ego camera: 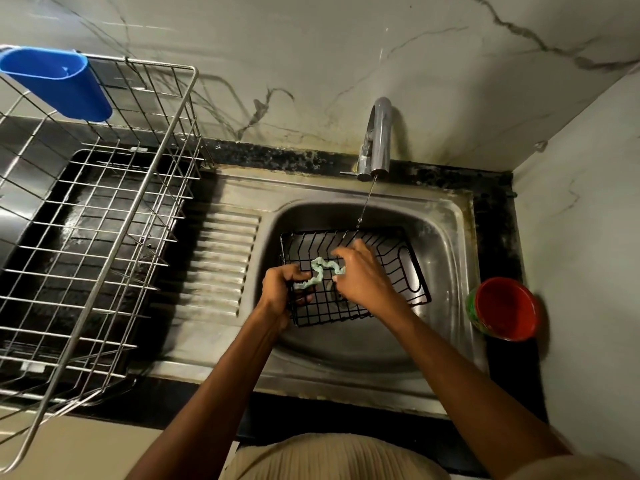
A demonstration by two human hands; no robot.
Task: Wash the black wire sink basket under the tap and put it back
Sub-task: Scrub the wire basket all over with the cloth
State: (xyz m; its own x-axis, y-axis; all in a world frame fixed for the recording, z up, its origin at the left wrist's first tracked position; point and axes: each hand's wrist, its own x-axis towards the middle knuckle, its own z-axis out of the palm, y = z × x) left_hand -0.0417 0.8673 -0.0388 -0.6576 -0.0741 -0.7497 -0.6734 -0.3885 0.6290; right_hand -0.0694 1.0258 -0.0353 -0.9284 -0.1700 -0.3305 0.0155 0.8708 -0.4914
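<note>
The basket is held in the sink, its left edge gripped by the left hand. A scrubber is pinched by the right hand over its wires, below the tap.

Black coated wire basket in dull scuffed steel sink, glossy chrome tap behind sink, shiny metal wire rack left of sink, blue plastic holder, veined marble-look wall

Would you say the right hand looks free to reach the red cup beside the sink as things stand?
Probably not at once: the right hand is pinching a pale green cloth over the basket. The way to the red cup looks open, though.
</note>
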